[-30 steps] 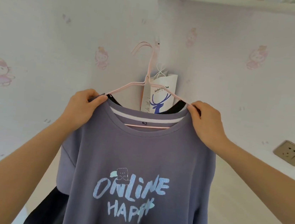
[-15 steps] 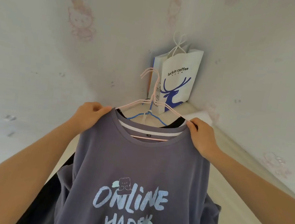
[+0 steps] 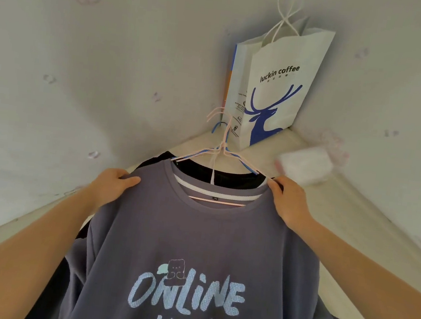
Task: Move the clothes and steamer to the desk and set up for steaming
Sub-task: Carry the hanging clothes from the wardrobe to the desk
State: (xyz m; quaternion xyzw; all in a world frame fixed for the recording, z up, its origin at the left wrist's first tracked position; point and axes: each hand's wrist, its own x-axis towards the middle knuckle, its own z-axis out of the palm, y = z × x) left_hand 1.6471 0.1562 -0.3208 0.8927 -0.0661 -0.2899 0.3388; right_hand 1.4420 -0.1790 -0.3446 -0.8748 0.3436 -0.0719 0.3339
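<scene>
Left hand (image 3: pixel 113 187), right hand (image 3: pixel 289 203) pinch knit T-shirt (image 3: pixel 207 238) (wire-hung).

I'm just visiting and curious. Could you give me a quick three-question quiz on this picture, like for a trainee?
1. True or false: the left hand and right hand both hold the purple T-shirt at its shoulders.
2. What stands in the corner behind the hangers? A) steamer B) white paper bag C) lamp
3. Fill in: the T-shirt's upper printed word is ____.
Key: 1 true; 2 B; 3 ONLINE.
</scene>
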